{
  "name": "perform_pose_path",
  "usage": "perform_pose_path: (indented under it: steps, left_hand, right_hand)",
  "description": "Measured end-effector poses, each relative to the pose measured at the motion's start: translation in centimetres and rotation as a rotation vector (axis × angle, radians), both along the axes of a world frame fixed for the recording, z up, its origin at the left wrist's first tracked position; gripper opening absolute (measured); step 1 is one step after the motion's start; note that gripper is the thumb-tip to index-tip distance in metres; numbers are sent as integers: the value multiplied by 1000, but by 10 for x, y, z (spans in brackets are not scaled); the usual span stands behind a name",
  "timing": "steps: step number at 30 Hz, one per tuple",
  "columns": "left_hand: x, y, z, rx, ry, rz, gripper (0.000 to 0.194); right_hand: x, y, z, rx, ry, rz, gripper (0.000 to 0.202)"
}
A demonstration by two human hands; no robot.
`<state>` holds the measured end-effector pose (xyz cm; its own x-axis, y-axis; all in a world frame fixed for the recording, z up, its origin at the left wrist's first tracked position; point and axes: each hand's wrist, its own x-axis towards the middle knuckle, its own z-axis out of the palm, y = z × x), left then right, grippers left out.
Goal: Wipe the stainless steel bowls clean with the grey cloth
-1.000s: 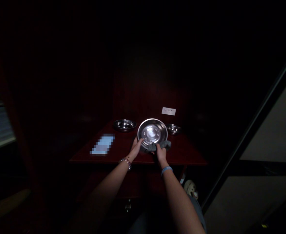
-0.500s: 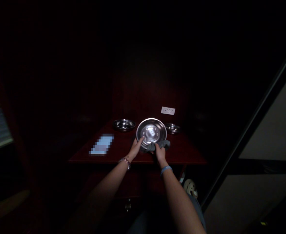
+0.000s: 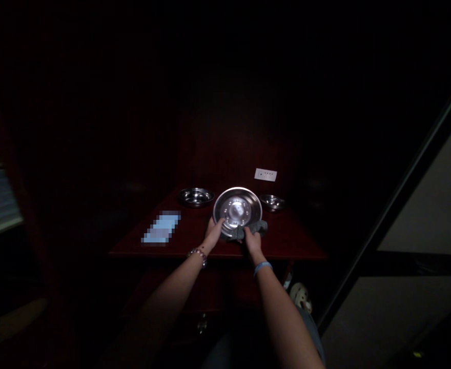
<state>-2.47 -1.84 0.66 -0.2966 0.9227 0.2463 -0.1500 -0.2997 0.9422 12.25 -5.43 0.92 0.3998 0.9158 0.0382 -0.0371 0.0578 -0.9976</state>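
A round steel bowl (image 3: 238,206) is tilted up toward me above the front of the dark red desk (image 3: 287,241). My left hand (image 3: 213,234) grips its lower left rim, thumb on the inside and fingers behind. Bunched at the lower right rim is a grey cloth (image 3: 258,228), and my right hand (image 3: 252,240) is closed on it, pressing it against the bowl. The fingers under the cloth are mostly hidden.
Behind and to the left stands another steel bowl (image 3: 196,197); a smaller one (image 3: 272,202) sits at the back right. A blurred bright flat object (image 3: 161,228) lies on the desk's left. A white socket (image 3: 266,175) is on the back wall. Below is a drawer knob (image 3: 202,324).
The bowl and my left hand have shifted very slightly left and down. My right hand keeps its hold on the cloth at the rim. The other bowls have not moved.
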Motion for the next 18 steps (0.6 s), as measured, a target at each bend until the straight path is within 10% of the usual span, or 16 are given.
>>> perform_pose_path:
  steps: [18]
  left_hand:
    - [3, -11, 8, 66, -115, -103, 37]
  right_hand:
    - [0, 1, -2, -11, 32, 4, 17]
